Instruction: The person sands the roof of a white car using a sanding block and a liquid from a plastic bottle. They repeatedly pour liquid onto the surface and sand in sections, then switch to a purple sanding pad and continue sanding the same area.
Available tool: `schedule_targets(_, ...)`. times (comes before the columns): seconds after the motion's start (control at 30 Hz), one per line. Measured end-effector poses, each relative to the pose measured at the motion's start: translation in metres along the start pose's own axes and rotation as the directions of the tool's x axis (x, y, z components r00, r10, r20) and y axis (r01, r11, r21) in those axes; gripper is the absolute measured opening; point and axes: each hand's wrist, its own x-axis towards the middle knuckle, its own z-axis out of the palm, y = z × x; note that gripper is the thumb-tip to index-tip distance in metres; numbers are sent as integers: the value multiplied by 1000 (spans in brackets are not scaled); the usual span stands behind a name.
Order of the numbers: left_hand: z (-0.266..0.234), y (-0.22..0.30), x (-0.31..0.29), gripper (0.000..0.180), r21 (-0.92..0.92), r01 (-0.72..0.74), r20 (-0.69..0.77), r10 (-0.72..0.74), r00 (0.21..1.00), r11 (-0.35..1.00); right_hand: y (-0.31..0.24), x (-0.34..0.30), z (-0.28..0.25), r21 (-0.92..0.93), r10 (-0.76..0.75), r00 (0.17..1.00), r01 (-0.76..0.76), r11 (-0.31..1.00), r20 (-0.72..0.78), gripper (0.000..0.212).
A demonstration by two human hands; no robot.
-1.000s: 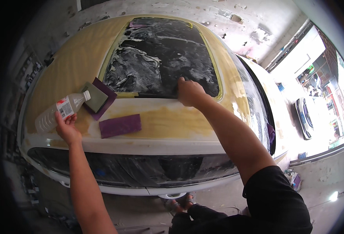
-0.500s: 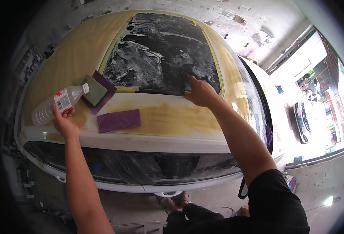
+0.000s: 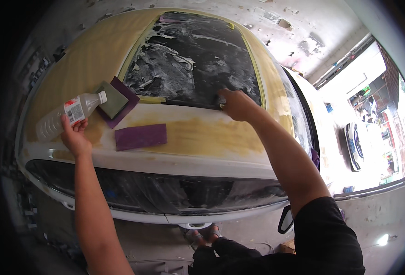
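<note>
My left hand [image 3: 77, 137] grips a clear plastic bottle [image 3: 51, 124] that has a white cap and a paper label. The bottle is tilted, its capped end over a grey-green sanding pad [image 3: 112, 101]. Beneath that pad lies a purple sandpaper sheet [image 3: 131, 107], and a second purple sandpaper strip [image 3: 141, 137] rests nearby on the car roof [image 3: 198, 133]. At the near right edge of the dark sunroof panel [image 3: 211, 68], my right hand [image 3: 239, 104] is closed, fingertips bent down at the panel. Whatever its fingers hold, if anything, is hidden.
Yellow masking tape [image 3: 256, 68] borders the sunroof, which is smeared with whitish residue. The roof is patchy yellow and white. Side windows [image 3: 202, 195] and a wing mirror [image 3: 286, 220] are on my side. Another car [image 3: 354, 145] stands outside the doorway at right.
My right hand has shifted very slightly along the sunroof's near edge, fingers still bent. My left hand keeps the bottle in nearly the same place. The view has tilted a little.
</note>
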Motion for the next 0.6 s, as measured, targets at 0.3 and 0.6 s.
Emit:
schedule_targets(0.3, 2, 1, -3, 53, -5, -6, -4, 6, 1000, 1000, -3, 20, 4, -134, 26, 992, -9, 991, 126, 31)
schedule_targets(0.6, 5, 4, -7, 53, -19, 8, -15, -9, 1000, 1000, 21, 10, 5, 195, 22, 999, -16, 981, -25, 54)
